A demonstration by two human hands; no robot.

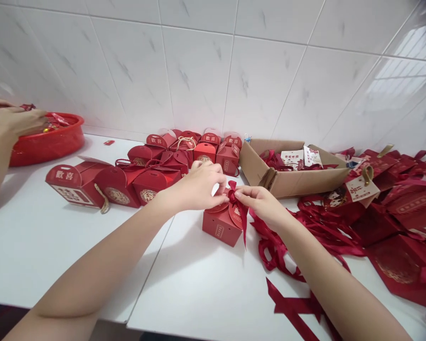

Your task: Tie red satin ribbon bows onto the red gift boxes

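A small red gift box point(222, 226) stands upright on the white table, its rounded flaps folded together on top. A dark red ribbon point(233, 192) is gathered in a bow or knot above the flaps, with one tail hanging down the box's right side. My left hand point(202, 184) arches over the box from the left, thumb and fingers closed at the ribbon. From the right, my right hand point(257, 201) pinches the same ribbon between thumb and forefinger. My left fingertips are partly hidden behind the hand.
Several red boxes point(117, 189) stand in rows at the back left. A cardboard box point(301, 182) holds tags and ribbon. Loose red ribbons point(319, 227) and a pile of boxes point(404, 255) lie at right. At far left, another person's hands point(17, 121) reach over a red basin point(53, 144).
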